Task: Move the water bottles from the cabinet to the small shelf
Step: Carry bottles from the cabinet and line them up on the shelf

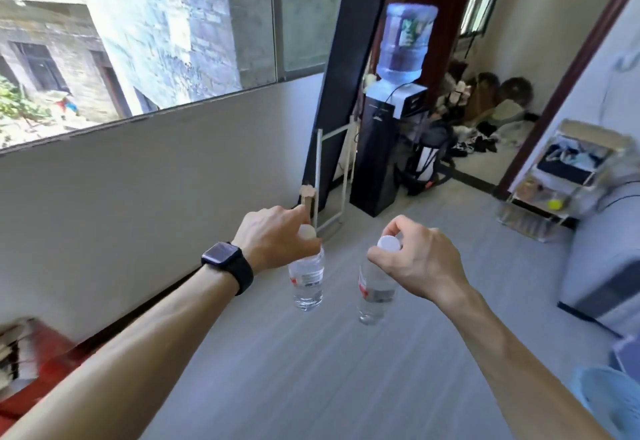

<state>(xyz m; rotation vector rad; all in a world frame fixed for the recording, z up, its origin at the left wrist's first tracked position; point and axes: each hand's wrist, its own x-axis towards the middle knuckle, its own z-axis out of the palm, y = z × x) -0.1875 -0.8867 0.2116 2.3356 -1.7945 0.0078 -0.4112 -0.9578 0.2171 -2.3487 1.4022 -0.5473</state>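
Carrying step, I think: the left hand [273, 236] grips one clear plastic water bottle [307, 282] by its cap, the right hand [417, 261] a second clear bottle [375, 296]. Next: reach the small white shelf [554, 176].

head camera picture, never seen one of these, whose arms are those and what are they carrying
There is no machine here. One wide camera sits on a person's head and looks forward and down, so the two arms are that person's own. The left hand, with a watch on its wrist, grips a small water bottle by the top; the right hand grips a second bottle the same way. Both hang above the floor, resting on nothing. Ahead stand a water dispenser near the window and a small shelf at the right.
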